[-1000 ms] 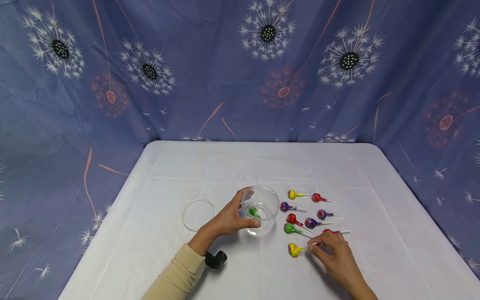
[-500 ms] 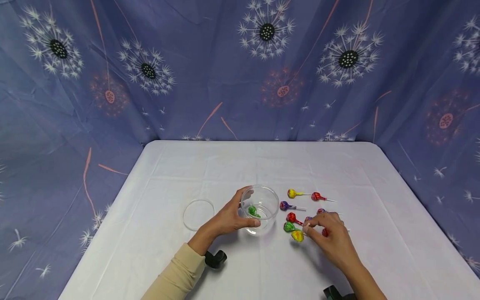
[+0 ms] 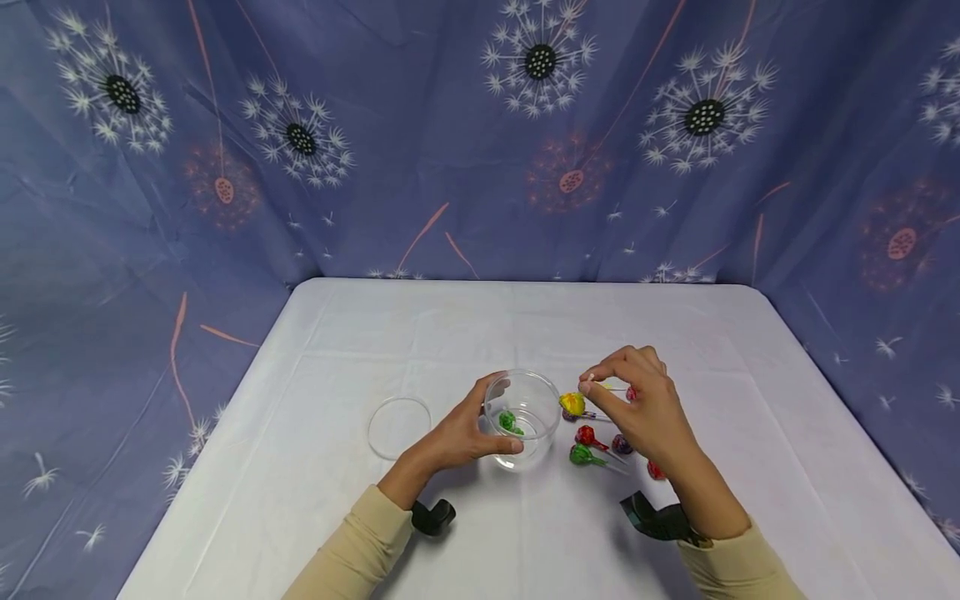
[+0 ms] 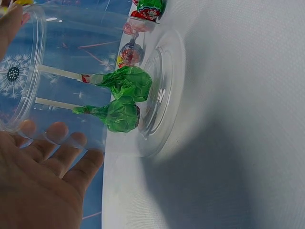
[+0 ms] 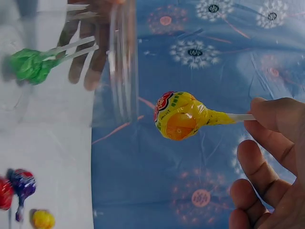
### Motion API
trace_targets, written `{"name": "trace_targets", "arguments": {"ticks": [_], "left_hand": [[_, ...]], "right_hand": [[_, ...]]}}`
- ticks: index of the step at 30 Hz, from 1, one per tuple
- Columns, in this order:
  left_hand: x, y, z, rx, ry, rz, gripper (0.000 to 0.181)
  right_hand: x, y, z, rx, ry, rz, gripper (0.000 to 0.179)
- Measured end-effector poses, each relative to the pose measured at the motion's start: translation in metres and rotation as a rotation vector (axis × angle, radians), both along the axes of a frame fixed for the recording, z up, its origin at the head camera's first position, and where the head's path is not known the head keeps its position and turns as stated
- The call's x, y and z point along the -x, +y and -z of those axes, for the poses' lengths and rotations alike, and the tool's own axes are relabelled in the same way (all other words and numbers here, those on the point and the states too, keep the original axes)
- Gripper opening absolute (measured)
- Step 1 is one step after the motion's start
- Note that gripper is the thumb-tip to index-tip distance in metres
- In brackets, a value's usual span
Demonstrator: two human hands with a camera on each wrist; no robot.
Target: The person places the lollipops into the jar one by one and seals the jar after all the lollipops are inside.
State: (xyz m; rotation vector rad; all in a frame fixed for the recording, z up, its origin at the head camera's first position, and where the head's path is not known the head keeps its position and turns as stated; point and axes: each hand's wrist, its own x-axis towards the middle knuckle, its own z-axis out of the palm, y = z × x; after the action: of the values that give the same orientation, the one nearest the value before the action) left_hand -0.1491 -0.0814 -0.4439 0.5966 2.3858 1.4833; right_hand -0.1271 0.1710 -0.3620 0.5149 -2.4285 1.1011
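My left hand (image 3: 457,437) is wrapped around a clear plastic jar (image 3: 528,450) that stands on the table. Two green lollipops (image 4: 121,90) are inside it, heads down and sticks up, as the left wrist view shows. My right hand (image 3: 641,400) pinches the white stick of a yellow lollipop (image 5: 178,117) between thumb and forefinger. That lollipop is raised to the right of the jar, its wrapped head pointing toward it. Below it on the table lie a green lollipop (image 3: 581,454), a red lollipop (image 3: 586,435) and several others, some hidden behind the right hand.
A clear ring-like lid (image 3: 399,427) lies to the left of the jar. Black camera mounts (image 3: 433,517) sit on both wrists. White cloth covers the table (image 3: 420,333), and a blue dandelion-print curtain (image 3: 420,150) hangs behind and at the sides.
My right hand has lifted the yellow lollipop off the table's near side and carried it up and leftward, close to the jar. My left hand and the jar have stayed in place.
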Motion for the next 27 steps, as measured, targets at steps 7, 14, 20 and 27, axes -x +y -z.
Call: {"name": "trace_targets", "arguments": {"ticks": [7, 14, 20, 27], "left_hand": [[0.000, 0.000, 0.000, 0.011, -0.024, -0.014, 0.098], [0.001, -0.001, 0.000, -0.005, -0.023, 0.002, 0.100], [0.001, -0.001, 0.001, -0.024, -0.025, 0.014, 0.098], [0.002, -0.001, 0.001, -0.036, -0.022, 0.016, 0.096]], "right_hand": [[0.011, -0.017, -0.006, 0.010, -0.041, -0.047, 0.009], [0.018, -0.032, 0.005, -0.015, -0.110, -0.071, 0.005], [0.024, -0.040, 0.020, -0.057, -0.074, -0.108, 0.007], [0.028, -0.045, 0.034, -0.175, 0.002, -0.093, 0.007]]}}
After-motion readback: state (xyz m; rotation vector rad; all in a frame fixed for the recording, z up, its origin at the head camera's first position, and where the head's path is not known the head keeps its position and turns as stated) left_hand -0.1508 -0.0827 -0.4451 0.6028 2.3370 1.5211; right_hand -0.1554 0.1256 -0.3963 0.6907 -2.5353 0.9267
